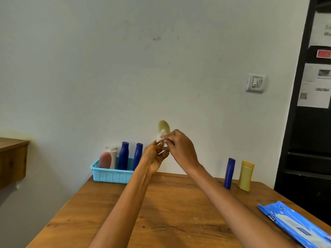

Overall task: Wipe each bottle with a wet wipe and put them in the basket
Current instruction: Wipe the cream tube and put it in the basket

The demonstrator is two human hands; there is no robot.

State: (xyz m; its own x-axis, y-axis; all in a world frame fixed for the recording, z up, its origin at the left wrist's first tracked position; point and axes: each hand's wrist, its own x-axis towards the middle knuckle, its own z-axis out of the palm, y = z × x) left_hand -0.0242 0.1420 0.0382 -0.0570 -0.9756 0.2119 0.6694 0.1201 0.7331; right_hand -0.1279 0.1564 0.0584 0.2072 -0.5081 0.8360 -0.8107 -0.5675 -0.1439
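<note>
Wipes pack point(297, 226) lies by hands wiping yellow bottle point(163, 127).

raised yellow bottle point(163, 126), wipe point(160, 137) against it

Bare tabletop point(161, 203) between basket point(111, 174) and bottles point(236, 173)

Both bare forearms reach up from the bottom edge and converge toward twelve o'clock, held raised in the air. The left hand point(155, 158) sits lower, at about seven o'clock from the right, palm turned inward, its fingers point(163, 154) curled up around the lower end of a yellow bottle point(163, 127). The right hand point(180, 146) is above it, back toward the camera, wrist bent, its fingertips pinching a crumpled white wipe point(161, 137) against the bottle's side.
</note>
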